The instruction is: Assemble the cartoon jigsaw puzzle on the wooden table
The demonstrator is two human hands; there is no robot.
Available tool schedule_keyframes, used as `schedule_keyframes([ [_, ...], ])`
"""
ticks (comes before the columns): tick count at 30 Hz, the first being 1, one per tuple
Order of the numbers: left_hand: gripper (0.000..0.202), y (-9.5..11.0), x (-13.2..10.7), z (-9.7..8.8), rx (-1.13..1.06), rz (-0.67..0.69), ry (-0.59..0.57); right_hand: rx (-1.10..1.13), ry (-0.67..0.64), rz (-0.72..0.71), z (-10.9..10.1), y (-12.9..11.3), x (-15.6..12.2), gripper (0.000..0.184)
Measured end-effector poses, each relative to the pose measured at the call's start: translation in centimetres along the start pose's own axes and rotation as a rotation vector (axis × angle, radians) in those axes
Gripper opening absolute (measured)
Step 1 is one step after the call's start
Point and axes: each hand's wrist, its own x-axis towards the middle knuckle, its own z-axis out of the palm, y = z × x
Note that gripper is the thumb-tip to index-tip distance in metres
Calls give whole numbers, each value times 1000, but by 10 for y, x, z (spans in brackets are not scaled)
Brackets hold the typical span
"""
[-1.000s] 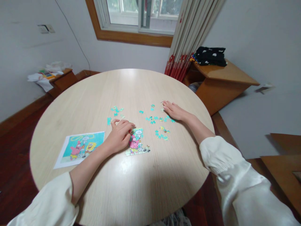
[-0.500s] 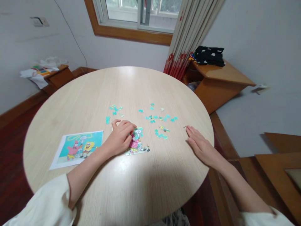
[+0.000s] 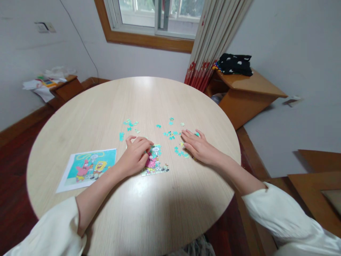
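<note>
A partly joined jigsaw puzzle (image 3: 157, 161) with pink and teal cartoon figures lies flat on the round table. My left hand (image 3: 137, 154) rests over its left and upper-left part, fingers loosely bent and apart, hiding some of it. Over the loose pieces to the right, my right hand (image 3: 199, 146) hovers or lies with fingers stretched out; I cannot tell whether its palm touches the pieces below. Beside it are teal puzzle pieces (image 3: 181, 153), and another group of pieces (image 3: 172, 135) sits just beyond its fingertips. A printed reference picture (image 3: 90, 167) lies left of my left forearm.
More loose pieces (image 3: 129, 124) lie beyond my left hand. The wooden table (image 3: 144, 96) has a rounded edge. Behind it stand a curtain (image 3: 205, 53) and a wooden cabinet (image 3: 250, 83) with a dark patterned cloth (image 3: 236, 64) on top.
My right hand has moved left from the table's right side to over the loose pieces, covering some of them. My left hand has stayed on the puzzle.
</note>
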Motion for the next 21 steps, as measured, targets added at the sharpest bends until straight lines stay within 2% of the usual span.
schedule_keyframes([
  [2, 17, 0, 0, -1, -2, 0, 3, -39, -29, -7, 3, -1, 9, 51],
  [4, 17, 0, 0, -1, -6, 5, 14, -59, -27, -20, 5, -3, 6, 50],
  [11, 16, 4, -1, -4, -28, 0, -9, 3, 0, -56, -2, -6, -40, 48],
  [18, 16, 4, -1, -4, -37, -6, -8, -9, -8, -140, 6, -6, -38, 48],
  [21, 16, 3, -1, -4, -35, -4, -8, -39, -6, -121, 7, -6, -44, 47],
])
